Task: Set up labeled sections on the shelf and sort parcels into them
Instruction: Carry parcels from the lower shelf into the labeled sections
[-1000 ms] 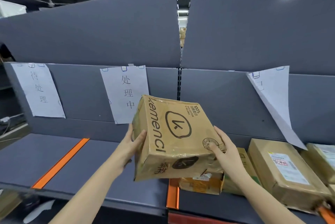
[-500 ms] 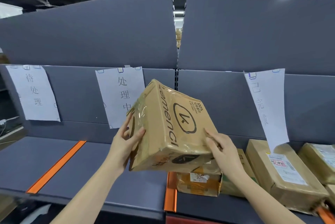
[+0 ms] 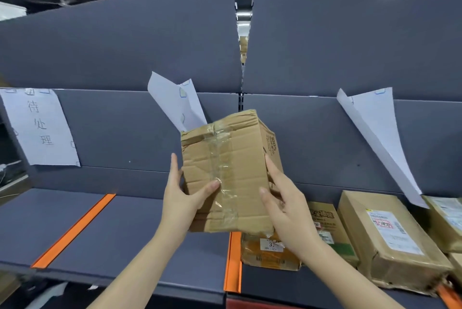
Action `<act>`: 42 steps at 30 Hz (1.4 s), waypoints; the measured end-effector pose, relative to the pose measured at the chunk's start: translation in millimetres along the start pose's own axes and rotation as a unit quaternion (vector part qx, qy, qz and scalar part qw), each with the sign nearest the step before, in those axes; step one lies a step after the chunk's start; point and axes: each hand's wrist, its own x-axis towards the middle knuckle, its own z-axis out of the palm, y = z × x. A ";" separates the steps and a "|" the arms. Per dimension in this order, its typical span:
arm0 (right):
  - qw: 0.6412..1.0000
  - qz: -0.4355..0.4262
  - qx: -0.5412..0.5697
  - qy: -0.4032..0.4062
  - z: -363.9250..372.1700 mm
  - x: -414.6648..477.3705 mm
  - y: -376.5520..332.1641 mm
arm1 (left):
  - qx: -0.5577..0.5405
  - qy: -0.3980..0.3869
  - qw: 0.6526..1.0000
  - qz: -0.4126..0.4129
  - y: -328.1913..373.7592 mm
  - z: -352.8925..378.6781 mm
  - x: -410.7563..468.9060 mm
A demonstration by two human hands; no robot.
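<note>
Holds a taped cardboard box (image 3: 225, 171) clear of the shelf (image 3: 125, 228), above the orange divider (image 3: 232, 261) and before a curled paper label (image 3: 175, 103). Grips its left edge with the left hand (image 3: 180, 198), thumb across the taped face. Clasps its right edge with the right hand (image 3: 287, 206), thumb in front, fingers round the side.

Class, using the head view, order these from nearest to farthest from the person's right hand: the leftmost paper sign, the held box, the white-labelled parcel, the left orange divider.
1. Held box: in the right hand's grip.
2. White-labelled parcel: on the shelf, to the right.
3. Left orange divider: on the shelf, far left.
4. Leftmost sign: back panel, far left.
</note>
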 end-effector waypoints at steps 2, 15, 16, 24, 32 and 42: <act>0.999 -0.008 -0.029 0.018 -2.7 -0.9 -1.0 | 0.004 0.005 1.000 0.008 2.2 3.5 -3.5; 0.966 0.109 -0.230 0.052 -47.1 -5.0 -7.0 | -0.037 -0.197 0.978 0.062 11.3 30.9 -11.7; 0.956 0.117 -0.266 0.037 -48.0 -6.0 -6.9 | -0.036 -0.206 0.976 0.061 12.2 34.0 -12.2; 0.980 0.119 -0.136 0.077 -62.0 -13.0 0.0 | 0.109 -0.150 0.973 0.137 9.6 49.6 -10.9; 0.988 0.102 0.016 0.113 -68.6 -14.6 16.3 | 0.282 -0.014 0.959 -0.015 14.3 47.4 -5.1; 0.985 0.111 0.026 0.130 -73.3 -11.6 23.5 | 0.064 0.007 0.998 -0.009 7.5 15.6 0.6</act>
